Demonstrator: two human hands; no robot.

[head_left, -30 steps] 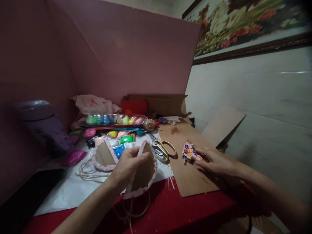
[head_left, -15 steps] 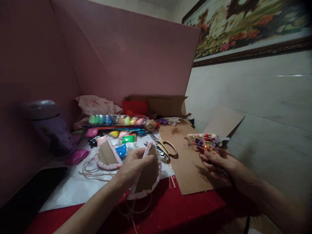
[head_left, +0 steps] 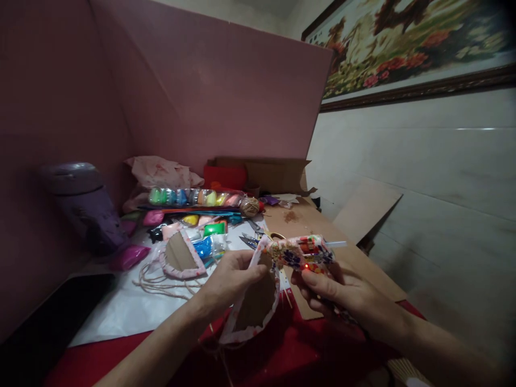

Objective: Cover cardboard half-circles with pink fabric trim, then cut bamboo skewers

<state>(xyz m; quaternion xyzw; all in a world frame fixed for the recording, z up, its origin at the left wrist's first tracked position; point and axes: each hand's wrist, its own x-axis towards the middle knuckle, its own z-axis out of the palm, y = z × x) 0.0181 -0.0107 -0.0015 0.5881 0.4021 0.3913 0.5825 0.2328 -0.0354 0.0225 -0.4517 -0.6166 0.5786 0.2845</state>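
My left hand (head_left: pixel 237 274) pinches the upper edge of a half-round cardboard piece (head_left: pixel 256 301) edged with pink-white fabric, twine hanging below it. My right hand (head_left: pixel 330 290) is wrapped round a floral-patterned hot glue gun (head_left: pixel 300 252) with a red light lit and a pale glue stick (head_left: pixel 337 244) poking from its rear. The gun's front end is at the fabric rim near the top of the piece; whether it touches I cannot tell. A second fabric-edged cardboard piece (head_left: pixel 180 255) lies to the left, with loops of twine (head_left: pixel 157 285) beside it.
Gold-handled scissors (head_left: pixel 276 236) lie partly hidden behind the gun. A cardboard sheet (head_left: pixel 363 274) covers the right side. Packs of coloured clay (head_left: pixel 209 198), a twine ball (head_left: pixel 249 206) and a purple bottle (head_left: pixel 86 209) stand farther back. A black flat object (head_left: pixel 60 306) lies front left.
My right hand has brought the glue gun leftward from over the cardboard sheet to the rim of the held piece. My left hand and its piece have shifted slightly right and down.
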